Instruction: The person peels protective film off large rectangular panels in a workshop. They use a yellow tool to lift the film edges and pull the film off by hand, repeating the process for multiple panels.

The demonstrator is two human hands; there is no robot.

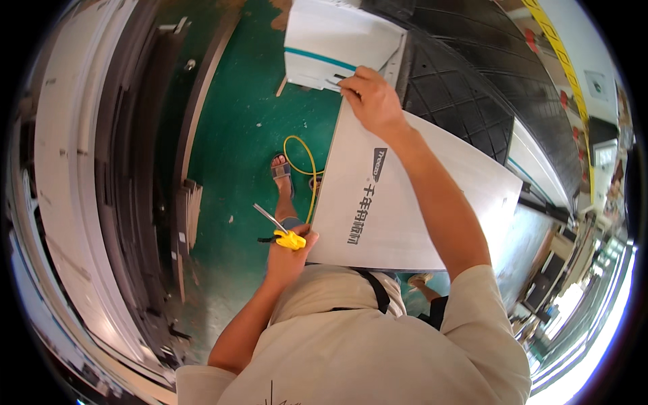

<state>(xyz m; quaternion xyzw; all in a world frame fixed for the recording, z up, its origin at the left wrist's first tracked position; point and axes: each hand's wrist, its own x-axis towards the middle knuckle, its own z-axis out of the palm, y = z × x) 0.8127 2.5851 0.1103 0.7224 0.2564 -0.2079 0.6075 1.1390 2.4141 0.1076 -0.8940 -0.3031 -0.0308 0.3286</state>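
My left hand [290,256] is closed around a yellow-bodied hand tool [290,239] with a thin straight metal shaft and a black strap; its exact kind is unclear. That hand is beside the near left corner of a large white printed panel [432,196]. Along the panel's left edge, my right hand [370,98] reaches to the far corner, fingers bent and pressed together. A small dark and silvery piece [335,81] shows at its fingertips, too small to name. Just beyond lies a white box-like board piece [337,40] with a teal stripe.
Long dark and white boards [128,169] are stacked at the left. A thin yellow line like a hose [312,158] loops over the green floor [236,115] by my sandalled foot [281,169]. Black grooved sheeting [452,94] lies beyond the panel; another person's foot [420,280] shows at right.
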